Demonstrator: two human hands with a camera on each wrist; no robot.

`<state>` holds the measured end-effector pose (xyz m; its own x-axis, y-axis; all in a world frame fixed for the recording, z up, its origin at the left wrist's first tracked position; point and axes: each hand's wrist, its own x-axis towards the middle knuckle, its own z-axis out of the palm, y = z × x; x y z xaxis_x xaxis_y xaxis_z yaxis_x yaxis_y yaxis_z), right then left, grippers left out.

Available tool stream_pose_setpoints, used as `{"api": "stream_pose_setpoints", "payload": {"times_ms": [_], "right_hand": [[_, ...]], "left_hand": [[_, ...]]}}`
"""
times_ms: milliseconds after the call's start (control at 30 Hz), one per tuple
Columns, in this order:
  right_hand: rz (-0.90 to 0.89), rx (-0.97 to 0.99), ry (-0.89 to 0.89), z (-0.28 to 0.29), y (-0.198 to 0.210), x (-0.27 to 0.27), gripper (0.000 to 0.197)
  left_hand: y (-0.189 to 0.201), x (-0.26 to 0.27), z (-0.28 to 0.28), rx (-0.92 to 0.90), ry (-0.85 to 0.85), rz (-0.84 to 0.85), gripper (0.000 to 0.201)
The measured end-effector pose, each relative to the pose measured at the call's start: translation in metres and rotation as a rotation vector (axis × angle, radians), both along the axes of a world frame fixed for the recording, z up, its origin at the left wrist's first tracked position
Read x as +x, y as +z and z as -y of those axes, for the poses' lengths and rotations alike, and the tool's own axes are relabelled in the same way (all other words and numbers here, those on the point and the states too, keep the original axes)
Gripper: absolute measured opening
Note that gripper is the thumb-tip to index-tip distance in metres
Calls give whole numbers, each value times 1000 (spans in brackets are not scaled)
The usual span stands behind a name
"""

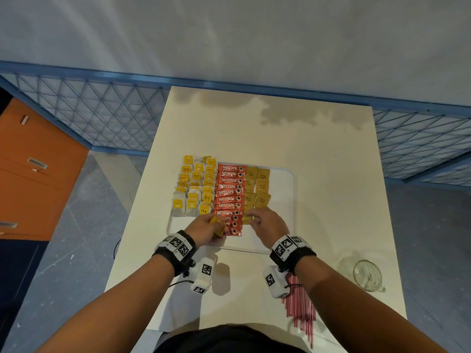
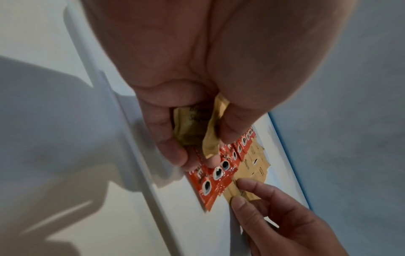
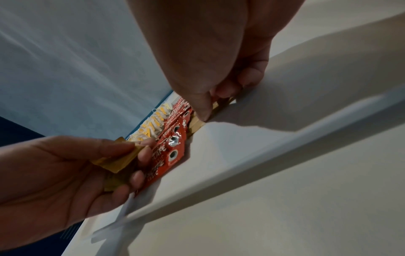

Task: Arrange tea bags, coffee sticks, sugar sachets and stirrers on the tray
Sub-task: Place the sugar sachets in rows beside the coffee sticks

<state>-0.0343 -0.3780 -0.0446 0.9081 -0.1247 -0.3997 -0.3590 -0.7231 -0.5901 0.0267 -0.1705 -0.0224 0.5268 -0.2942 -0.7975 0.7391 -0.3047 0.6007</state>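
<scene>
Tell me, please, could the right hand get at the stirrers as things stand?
Probably yes, once freed. The stirrers lie bare on the table just under the right forearm, nothing covering them. But the right hand is now pinching a sugar sachet on the tray.

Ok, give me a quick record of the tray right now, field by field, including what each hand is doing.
tray: white plastic tray on cream table
left column: yellow-tagged tea bags
middle column: red Nescafe coffee sticks
right column: brown paper sugar sachets
left hand: holds spare sugar sachets
right hand: pinches a sachet at the column's near end
stirrers: red striped stirrers off tray, near edge
</scene>
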Motion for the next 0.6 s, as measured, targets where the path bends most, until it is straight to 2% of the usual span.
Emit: {"api": "stream_pose_setpoints", "payload": {"times_ms": [167,333,467,600], "right_hand": [[42,44,-38,1,2,-3,22],[78,219,-95,-3,7,-11,19],[71,373,-176,-8,13,-15,16],[36,442,-240,-8,10,-20,27]], "left_hand": [[8,2,3,-110,73,-58,29],[15,-1,6,-294,148,-140,42],[13,-7,10,-377,50,-124,38],[16,-11,13,-315,-54,-51,30]]}}
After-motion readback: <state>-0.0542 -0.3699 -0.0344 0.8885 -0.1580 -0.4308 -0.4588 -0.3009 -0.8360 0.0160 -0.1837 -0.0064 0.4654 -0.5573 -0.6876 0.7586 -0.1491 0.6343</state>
